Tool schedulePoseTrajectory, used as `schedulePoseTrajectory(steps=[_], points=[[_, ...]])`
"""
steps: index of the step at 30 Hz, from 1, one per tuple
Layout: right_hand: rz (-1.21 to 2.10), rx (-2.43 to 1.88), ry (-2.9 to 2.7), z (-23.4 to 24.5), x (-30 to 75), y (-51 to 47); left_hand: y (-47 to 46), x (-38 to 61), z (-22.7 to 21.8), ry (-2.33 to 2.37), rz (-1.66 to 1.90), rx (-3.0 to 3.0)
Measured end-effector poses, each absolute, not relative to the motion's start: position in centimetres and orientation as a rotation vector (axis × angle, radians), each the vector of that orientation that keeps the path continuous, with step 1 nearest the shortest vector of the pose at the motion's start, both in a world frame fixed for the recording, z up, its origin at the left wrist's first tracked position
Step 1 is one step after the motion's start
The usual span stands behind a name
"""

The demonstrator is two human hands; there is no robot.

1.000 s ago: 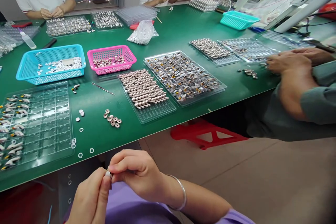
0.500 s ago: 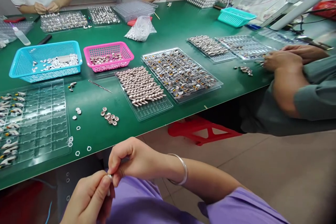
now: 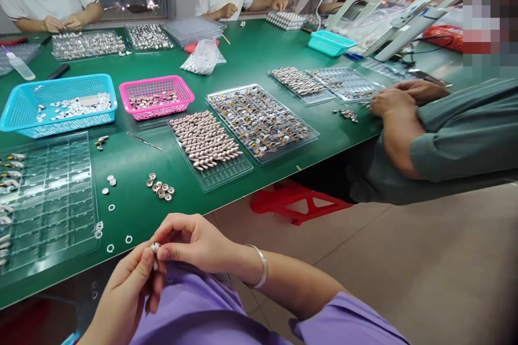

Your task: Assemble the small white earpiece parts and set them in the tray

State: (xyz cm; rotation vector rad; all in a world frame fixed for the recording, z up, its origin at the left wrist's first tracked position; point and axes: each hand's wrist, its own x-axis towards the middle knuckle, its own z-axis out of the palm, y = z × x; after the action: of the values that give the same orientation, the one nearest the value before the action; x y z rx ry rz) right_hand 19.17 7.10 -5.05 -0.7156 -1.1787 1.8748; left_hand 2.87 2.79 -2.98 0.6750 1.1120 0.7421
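Above my lap, near the table edge, my left hand (image 3: 131, 275) pinches a small white earbud piece (image 3: 155, 248) with a round, shiny head and a short stem pointing down. The thumb and fingertips of my right hand (image 3: 190, 240) close on the head of the same piece from the other side. Just beyond my hands, loose white rings (image 3: 128, 239) lie on the green table (image 3: 133, 199). Several round metallic caps (image 3: 161, 190) and a few white discs (image 3: 112, 180) sit farther in.
Tweezers (image 3: 145, 141) lie before a blue basket (image 3: 60, 129) and a pink basket (image 3: 157, 113). A partly filled clear tray (image 3: 60, 205) is at left; trays of beige stems (image 3: 204, 140) and earbud parts (image 3: 259, 118) lie ahead. A co-worker's arm (image 3: 400, 135) is at right, above a red stool (image 3: 299, 202).
My view has shifted slightly. Both hands have turned the piece so its round head faces up, and my right fingers have moved from its top to its side.
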Motion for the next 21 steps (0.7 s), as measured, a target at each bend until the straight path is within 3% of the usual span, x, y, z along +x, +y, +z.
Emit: schedulePoseTrajectory(steps=[7,16,21], points=[[1.416,-0.893,-1.469,-5.2,19.2,6.7,3.4,2.7,-5.3,1.168,0.869,0.916],[1.136,-0.868,-1.630,-6.1,20.2,7.6,3.4,1.5,-5.8,1.249,0.777,1.094],[0.342,-1.627,-1.802,-6.6,30.0,13.0,3.6,-1.0,-6.6,1.423,0.808,1.085]])
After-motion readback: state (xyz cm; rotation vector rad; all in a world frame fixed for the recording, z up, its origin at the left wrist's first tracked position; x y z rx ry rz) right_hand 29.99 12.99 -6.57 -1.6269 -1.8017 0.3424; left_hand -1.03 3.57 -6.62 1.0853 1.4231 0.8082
